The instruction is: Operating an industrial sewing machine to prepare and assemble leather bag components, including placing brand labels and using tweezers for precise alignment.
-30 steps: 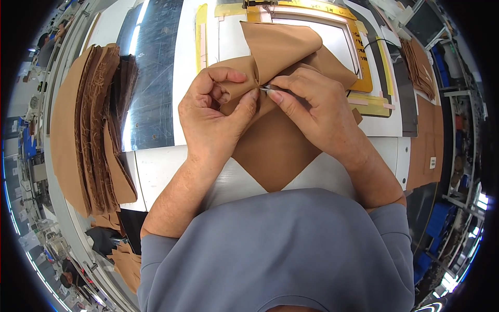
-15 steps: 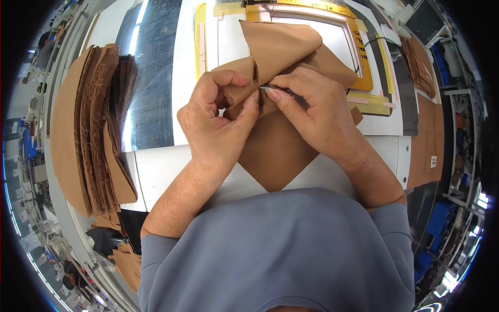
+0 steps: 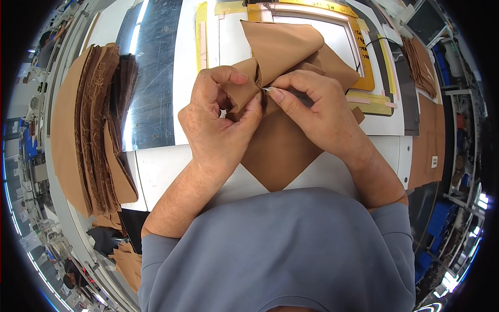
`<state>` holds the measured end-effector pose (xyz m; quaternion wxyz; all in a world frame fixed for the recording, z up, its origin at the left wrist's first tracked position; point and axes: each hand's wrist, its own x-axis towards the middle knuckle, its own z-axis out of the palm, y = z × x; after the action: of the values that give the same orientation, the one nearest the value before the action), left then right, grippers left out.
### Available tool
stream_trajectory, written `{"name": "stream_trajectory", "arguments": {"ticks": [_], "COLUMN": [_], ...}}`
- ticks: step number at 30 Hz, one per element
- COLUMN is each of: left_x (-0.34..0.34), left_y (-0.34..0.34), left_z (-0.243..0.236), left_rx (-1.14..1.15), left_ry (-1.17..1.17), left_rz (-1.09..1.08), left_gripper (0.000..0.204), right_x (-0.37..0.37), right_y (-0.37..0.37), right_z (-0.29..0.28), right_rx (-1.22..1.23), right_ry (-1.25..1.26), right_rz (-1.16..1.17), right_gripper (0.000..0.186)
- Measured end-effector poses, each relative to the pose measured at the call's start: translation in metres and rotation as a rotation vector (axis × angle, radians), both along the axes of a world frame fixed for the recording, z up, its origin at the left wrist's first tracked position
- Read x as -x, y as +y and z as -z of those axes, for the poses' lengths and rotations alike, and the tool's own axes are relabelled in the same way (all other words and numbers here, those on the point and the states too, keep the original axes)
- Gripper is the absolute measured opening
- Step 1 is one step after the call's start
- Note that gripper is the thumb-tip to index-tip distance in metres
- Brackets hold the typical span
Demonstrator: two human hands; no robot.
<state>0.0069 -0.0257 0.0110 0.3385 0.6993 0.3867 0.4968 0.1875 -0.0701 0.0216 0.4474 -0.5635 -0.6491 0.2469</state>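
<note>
A brown fabric piece (image 3: 280, 153) is bunched between my hands over the white work surface, one corner hanging toward me and a folded flap standing up beyond. My left hand (image 3: 218, 117) is closed on a fold of it, thumb and fingers pinching near a seam. My right hand (image 3: 322, 106) closes round a small tool (image 3: 266, 89) whose shiny metal tip touches the fabric beside my left thumb. Most of that tool is hidden in the palm, so its exact kind does not show.
Behind the fabric lies a yellow-edged template frame (image 3: 366, 67) with tape strips. A thick stack of brown fabric pieces (image 3: 70, 130) stands at the left beside a metal plate (image 3: 156, 78). More brown pieces (image 3: 418, 67) lie at the far right.
Both hands and the fabric have shifted very slightly to the right. My grip on the fabric and the tool looks the same.
</note>
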Motion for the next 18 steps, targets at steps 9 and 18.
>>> {"name": "stream_trajectory", "arguments": {"ticks": [9, 18], "left_x": [0.0004, 0.0026], "left_y": [-0.0022, 0.0017], "left_z": [0.0003, -0.0022], "left_rx": [-0.095, 0.103], "left_ry": [0.110, -0.054], "left_rz": [0.005, 0.121], "left_gripper": [0.037, 0.039], "right_x": [0.0003, -0.0043], "right_y": [-0.0012, -0.0007], "right_z": [-0.0036, -0.0081], "right_rx": [-0.018, 0.021], "right_ry": [-0.113, -0.037], "right_rz": [0.012, -0.017], "right_gripper": [0.020, 0.018]}}
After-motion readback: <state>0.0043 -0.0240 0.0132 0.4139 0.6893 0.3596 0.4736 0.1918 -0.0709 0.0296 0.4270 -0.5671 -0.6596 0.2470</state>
